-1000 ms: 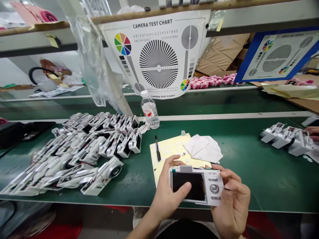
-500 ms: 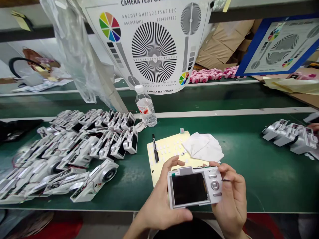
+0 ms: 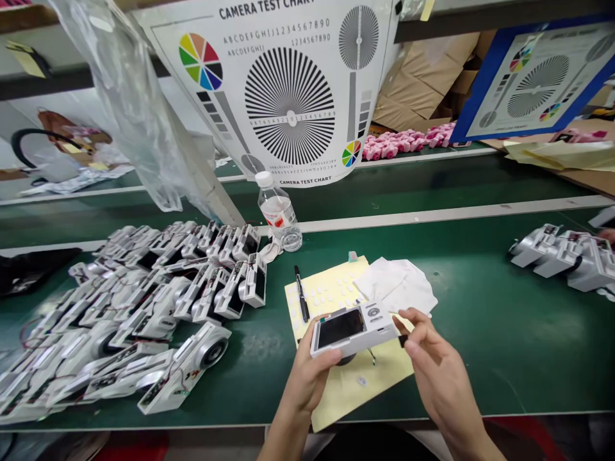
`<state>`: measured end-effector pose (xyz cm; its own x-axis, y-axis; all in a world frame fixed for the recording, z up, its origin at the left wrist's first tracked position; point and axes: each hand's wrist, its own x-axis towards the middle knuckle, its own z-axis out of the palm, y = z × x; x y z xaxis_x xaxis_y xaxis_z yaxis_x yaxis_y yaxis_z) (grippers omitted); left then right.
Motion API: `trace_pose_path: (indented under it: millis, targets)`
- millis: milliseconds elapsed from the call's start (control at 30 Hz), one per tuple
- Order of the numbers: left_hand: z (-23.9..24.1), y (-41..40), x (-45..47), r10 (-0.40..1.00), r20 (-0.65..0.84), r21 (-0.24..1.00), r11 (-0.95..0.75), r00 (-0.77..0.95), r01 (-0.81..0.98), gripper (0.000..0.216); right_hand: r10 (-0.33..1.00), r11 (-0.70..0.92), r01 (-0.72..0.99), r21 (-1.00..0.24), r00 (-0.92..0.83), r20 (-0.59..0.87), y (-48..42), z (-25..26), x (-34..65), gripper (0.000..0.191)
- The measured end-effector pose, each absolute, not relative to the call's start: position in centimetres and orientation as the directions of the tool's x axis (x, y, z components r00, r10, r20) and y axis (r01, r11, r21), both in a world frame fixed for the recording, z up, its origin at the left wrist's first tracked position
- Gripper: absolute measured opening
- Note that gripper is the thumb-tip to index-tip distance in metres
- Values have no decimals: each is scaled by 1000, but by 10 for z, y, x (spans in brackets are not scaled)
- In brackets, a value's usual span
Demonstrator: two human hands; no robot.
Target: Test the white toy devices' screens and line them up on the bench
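Observation:
A silver-white digital camera [image 3: 353,330] is tilted in my left hand [image 3: 307,371], its dark screen facing up and a round dark lens part showing beneath. A thin dark wire hangs under its right side. Just right of the camera, my right hand [image 3: 439,365] pinches a small black piece [image 3: 403,340] between thumb and fingertips, apart from the body; its kind cannot be made out. Below lies a yellow sheet [image 3: 346,397] with rows of small white pads and a small clear piece [image 3: 360,381] on it. A white cloth [image 3: 398,282] overlaps its far corner.
Many similar cameras [image 3: 158,301] lie in rows at left, and more cameras [image 3: 562,256] stand at right near another person's hand [image 3: 608,235]. A black pen [image 3: 302,294] rests on the yellow sheet. Behind stand a water bottle [image 3: 280,214] and a hanging test chart [image 3: 288,105].
The camera has tipped from facing me to lying flatter and moved slightly left and up in my left hand. My right hand has come off it and now pinches a small black piece.

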<state>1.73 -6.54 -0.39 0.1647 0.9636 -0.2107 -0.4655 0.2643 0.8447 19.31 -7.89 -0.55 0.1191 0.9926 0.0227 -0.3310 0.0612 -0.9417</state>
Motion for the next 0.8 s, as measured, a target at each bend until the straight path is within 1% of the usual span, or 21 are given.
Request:
trace_pose_path:
  millis: [67,133,267,367,467,533,633,733,800]
  targets:
    - [-6,-66,19,965,-228,829,263,131,-493,55,997,33,-261,-965,71,15,-77,-13,192,19]
    - [-7,-67,20,973,-211,837,230,95,-496,59,999,20,-230,-973,38,11,-75,-15,190,22]
    - [-10,-68,18,991,-129,903,133,36,-409,69,999,-40,-237,-971,22,-46,-72,-11,189,25]
    - [-12,-69,14,1000,-10,967,12,9,-254,69,993,-116,-314,-942,-23,-114,-71,-7,188,25]
    - [-12,-69,10,992,128,990,-128,-20,-51,68,988,-153,-388,-909,-59,-141,-71,-6,187,26]
    - [-12,-69,8,982,187,981,-185,-22,63,68,986,-164,-410,-897,-59,-153,-70,-7,186,27]
    - [-10,-70,7,970,242,955,-233,-29,185,67,984,-178,-421,-889,-53,-172,-68,-9,187,26]
    - [-7,-70,8,948,311,910,-274,-73,311,67,976,-213,-442,-871,-59,-208,-66,-12,187,26]
    - [-6,-70,8,930,361,871,-309,-71,383,66,968,-246,-471,-847,-74,-239,-64,-14,187,26]
